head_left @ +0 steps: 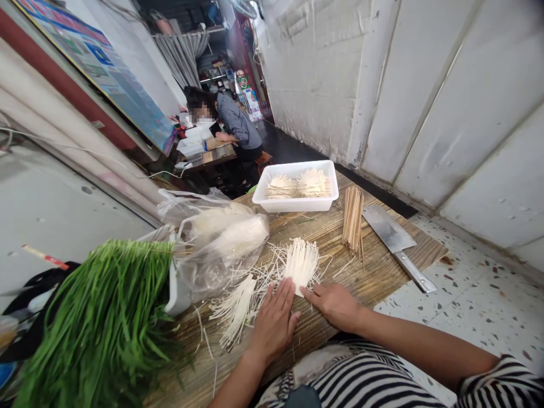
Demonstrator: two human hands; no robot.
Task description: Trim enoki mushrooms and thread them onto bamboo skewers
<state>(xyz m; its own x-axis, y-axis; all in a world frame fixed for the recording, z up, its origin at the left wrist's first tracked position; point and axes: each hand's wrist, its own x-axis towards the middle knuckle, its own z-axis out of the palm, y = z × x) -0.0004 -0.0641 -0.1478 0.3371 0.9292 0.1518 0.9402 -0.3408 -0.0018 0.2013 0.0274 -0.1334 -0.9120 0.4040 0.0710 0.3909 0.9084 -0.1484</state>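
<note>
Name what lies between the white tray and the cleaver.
A bundle of bamboo skewers lies between the white tray and the cleaver, seen in the head view.

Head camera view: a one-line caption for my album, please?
Left hand and right hand rest by an enoki bundle on a wooden board; skewers, cleaver beyond.

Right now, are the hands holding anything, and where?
Nothing is gripped. The left hand and right hand lie open, fingertips touching the near end of the mushroom bundle.
</note>
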